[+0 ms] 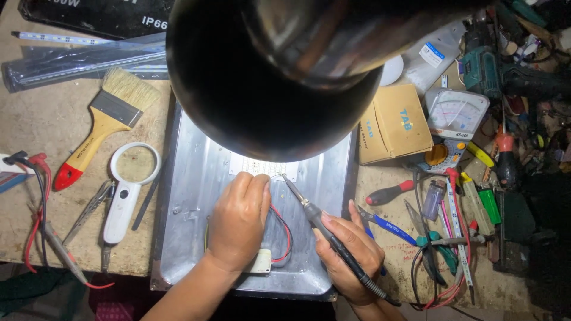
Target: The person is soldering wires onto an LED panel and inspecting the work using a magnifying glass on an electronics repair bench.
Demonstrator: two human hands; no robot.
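While right hand (348, 252) grips soldering iron (324, 229), tip meets white LED strip (262, 167) just right of left hand (239, 220), whose curled fingertips press it, possibly pinching something unseen.

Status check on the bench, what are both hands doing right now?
Left hand pressed on white LED strip. Right hand grips soldering iron, tip at strip. Black lamp shade overhangs, hiding the metal tray's top.
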